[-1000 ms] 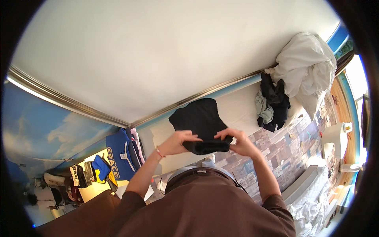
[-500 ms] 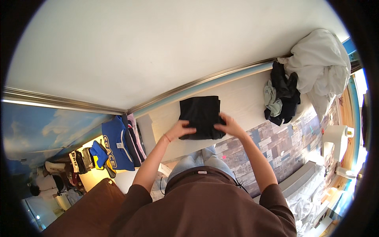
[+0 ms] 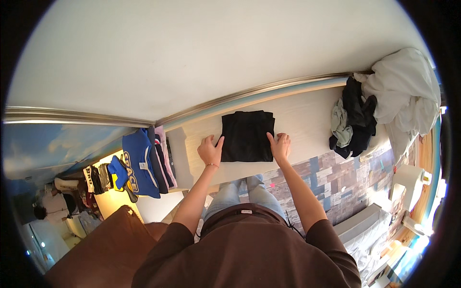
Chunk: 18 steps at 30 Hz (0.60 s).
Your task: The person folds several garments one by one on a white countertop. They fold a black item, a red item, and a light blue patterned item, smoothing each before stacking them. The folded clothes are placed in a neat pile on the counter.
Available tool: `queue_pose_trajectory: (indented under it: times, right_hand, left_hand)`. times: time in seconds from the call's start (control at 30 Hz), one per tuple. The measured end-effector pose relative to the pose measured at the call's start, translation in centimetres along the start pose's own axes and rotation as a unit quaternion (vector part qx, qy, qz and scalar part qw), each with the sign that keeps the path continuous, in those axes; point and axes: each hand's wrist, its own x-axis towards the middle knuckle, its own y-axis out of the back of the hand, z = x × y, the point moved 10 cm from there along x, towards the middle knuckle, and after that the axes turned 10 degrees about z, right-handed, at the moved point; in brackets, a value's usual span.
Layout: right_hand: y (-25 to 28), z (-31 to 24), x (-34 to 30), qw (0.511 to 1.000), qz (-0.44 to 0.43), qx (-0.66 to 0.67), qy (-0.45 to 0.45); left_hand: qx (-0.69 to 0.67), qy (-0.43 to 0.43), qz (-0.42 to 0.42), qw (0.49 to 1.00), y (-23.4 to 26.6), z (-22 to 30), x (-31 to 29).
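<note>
A black garment [image 3: 247, 139], folded into a flat, roughly square bundle, lies on the pale board-like surface in front of me. Its exact kind cannot be told from the fold. My left hand [image 3: 210, 151] is at its left edge, thumb against the cloth and the other fingers loosely bent away from it. On the opposite edge, the thumb of my right hand [image 3: 280, 148] touches the fabric, with the fingers bent and apart from the thumb. Neither hand is closed around the garment.
Folded clothes, a blue shirt [image 3: 140, 165] foremost, line the left end of the pale surface [image 3: 302, 120]. Crumpled dark clothes [image 3: 357, 117] and a grey-green cloth [image 3: 341, 127] lie at the right, beside bunched white fabric [image 3: 406, 93]. A metal-edged white wall [image 3: 192, 57] rises behind.
Both hands have moved outward from the top of the black garment to its side edges. The garment looks flatter and squarer, and the view has shifted slightly.
</note>
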Motion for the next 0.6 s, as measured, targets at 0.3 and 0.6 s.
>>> queue_pose_trajectory:
  times: [0.3, 0.6]
  right_hand:
    - [-3.1, -3.0, 0.2, 0.996, -0.029, 0.032, 0.085]
    - [-0.3, -10.0, -12.6, 0.767, -0.354, 0.476, -0.244]
  left_hand:
    - [0.045, -0.059, -0.175, 0.982, -5.9, 4.2, -1.7]
    - [-0.344, 0.106, -0.323, 0.875, 9.9, 1.8, -1.3]
